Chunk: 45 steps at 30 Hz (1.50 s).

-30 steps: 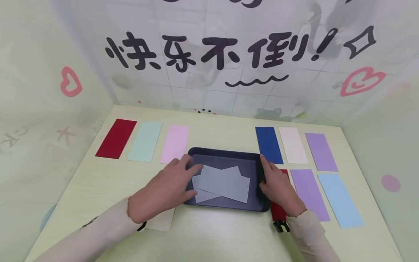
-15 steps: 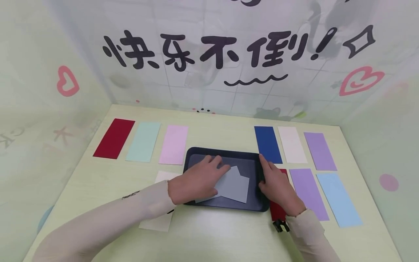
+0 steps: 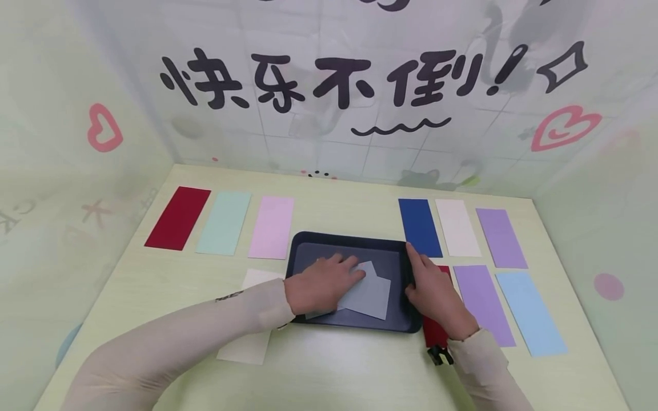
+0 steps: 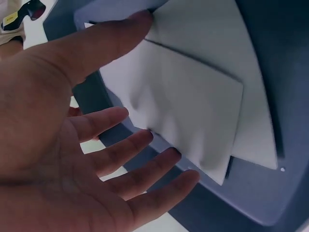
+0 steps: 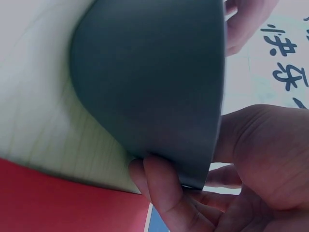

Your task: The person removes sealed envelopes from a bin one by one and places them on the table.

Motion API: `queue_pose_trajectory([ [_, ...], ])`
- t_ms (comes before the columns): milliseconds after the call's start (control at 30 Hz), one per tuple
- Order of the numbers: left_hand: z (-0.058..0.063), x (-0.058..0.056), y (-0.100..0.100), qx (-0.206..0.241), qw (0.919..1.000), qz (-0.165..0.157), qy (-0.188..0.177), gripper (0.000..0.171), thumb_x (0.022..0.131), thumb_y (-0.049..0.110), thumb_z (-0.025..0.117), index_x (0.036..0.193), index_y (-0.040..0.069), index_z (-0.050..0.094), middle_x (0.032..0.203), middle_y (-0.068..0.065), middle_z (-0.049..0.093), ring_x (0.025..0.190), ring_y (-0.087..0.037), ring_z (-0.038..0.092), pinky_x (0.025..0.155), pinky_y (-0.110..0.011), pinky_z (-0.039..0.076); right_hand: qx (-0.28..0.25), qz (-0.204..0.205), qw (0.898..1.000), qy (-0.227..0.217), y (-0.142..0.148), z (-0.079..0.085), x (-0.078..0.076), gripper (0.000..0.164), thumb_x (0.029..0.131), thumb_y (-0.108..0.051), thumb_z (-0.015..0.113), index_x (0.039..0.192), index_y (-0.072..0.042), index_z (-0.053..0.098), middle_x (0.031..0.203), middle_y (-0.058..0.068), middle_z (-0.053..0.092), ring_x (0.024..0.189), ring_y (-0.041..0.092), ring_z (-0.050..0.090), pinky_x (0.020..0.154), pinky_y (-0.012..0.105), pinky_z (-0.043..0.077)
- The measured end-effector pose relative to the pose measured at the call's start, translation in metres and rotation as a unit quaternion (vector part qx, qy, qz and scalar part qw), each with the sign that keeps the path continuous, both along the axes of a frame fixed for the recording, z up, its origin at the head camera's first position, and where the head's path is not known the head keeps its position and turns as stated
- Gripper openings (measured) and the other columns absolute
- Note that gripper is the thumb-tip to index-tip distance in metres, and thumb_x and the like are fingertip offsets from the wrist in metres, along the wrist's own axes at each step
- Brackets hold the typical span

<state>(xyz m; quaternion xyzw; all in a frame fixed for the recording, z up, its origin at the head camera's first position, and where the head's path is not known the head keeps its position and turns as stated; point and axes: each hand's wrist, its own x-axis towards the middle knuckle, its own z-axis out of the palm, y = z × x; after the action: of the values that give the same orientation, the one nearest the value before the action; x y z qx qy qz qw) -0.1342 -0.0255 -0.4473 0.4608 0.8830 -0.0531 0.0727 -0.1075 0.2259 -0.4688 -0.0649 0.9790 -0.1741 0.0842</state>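
A dark rectangular tray sits in the middle of the table with several overlapping grey cards in it. My left hand is over the left part of these cards, its fingers spread. In the left wrist view the thumb lies across the cards and the other fingers are loosely extended near their edge, with nothing gripped; contact is hard to tell. My right hand grips the tray's right end; the right wrist view has fingers against the tray's outer wall and the thumb side at its rim.
Left of the tray lie a red card, a mint card, a pink card and whitish paper. To the right are a blue card, purple cards, a light-blue card and others. Printed curtains surround the table.
My left hand has moved right, from the tray's left rim to over the grey cards, which look unmoved. The right hand keeps its grip on the tray.
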Motion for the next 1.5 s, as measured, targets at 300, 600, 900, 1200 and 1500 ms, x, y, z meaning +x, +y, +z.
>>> queue_pose_trajectory([
  [300, 0.0, 0.001, -0.002, -0.006, 0.9999, 0.001, 0.011, 0.059, 0.079, 0.025, 0.079, 0.131, 0.019, 0.053, 0.123, -0.005, 0.051, 0.094, -0.021, 0.055, 0.068, -0.036, 0.05, 0.001, 0.001, 1.0, 0.004, -0.001, 0.0, 0.0, 0.086, 0.085, -0.002, 0.068, 0.156, -0.001, 0.02, 0.122, 0.023, 0.053, 0.061, 0.018, 0.049, 0.055, 0.028, 0.046],
  [600, -0.001, 0.005, -0.001, -0.018, 0.9996, 0.013, 0.016, 0.06, 0.085, 0.028, 0.072, 0.14, 0.023, 0.048, 0.119, -0.009, 0.052, 0.094, -0.024, 0.053, 0.073, -0.039, 0.048, 0.001, -0.002, 1.0, 0.0, -0.002, 0.002, 0.002, 0.087, 0.085, -0.002, 0.068, 0.156, -0.002, 0.02, 0.122, 0.024, 0.053, 0.061, 0.018, 0.049, 0.055, 0.028, 0.047],
  [900, 0.005, 0.001, -0.001, -0.027, 0.999, 0.033, 0.011, 0.071, 0.087, 0.038, 0.069, 0.15, 0.023, 0.041, 0.126, -0.01, 0.053, 0.106, -0.029, 0.048, 0.083, -0.045, 0.046, 0.002, 0.001, 1.0, 0.006, -0.002, 0.001, 0.002, 0.086, 0.085, -0.002, 0.068, 0.156, -0.001, 0.02, 0.122, 0.024, 0.053, 0.061, 0.018, 0.049, 0.055, 0.028, 0.046],
  [1200, 0.015, 0.0, -0.01, 0.027, 0.9991, 0.03, 0.016, 0.072, 0.085, 0.032, 0.068, 0.151, 0.02, 0.041, 0.127, -0.014, 0.052, 0.111, -0.03, 0.048, 0.088, -0.039, 0.046, 0.001, 0.003, 1.0, 0.005, 0.0, 0.0, 0.002, 0.086, 0.084, -0.001, 0.069, 0.156, 0.0, 0.02, 0.124, 0.025, 0.052, 0.064, 0.018, 0.05, 0.056, 0.028, 0.047],
  [1500, 0.031, 0.006, -0.023, 0.099, 0.9936, 0.051, 0.019, 0.071, 0.085, 0.028, 0.063, 0.151, 0.019, 0.04, 0.137, -0.014, 0.047, 0.109, -0.03, 0.051, 0.083, -0.037, 0.047, 0.0, 0.003, 1.0, 0.006, -0.001, 0.001, 0.002, 0.086, 0.084, -0.001, 0.068, 0.156, 0.0, 0.021, 0.12, 0.024, 0.054, 0.063, 0.019, 0.049, 0.055, 0.028, 0.046],
])
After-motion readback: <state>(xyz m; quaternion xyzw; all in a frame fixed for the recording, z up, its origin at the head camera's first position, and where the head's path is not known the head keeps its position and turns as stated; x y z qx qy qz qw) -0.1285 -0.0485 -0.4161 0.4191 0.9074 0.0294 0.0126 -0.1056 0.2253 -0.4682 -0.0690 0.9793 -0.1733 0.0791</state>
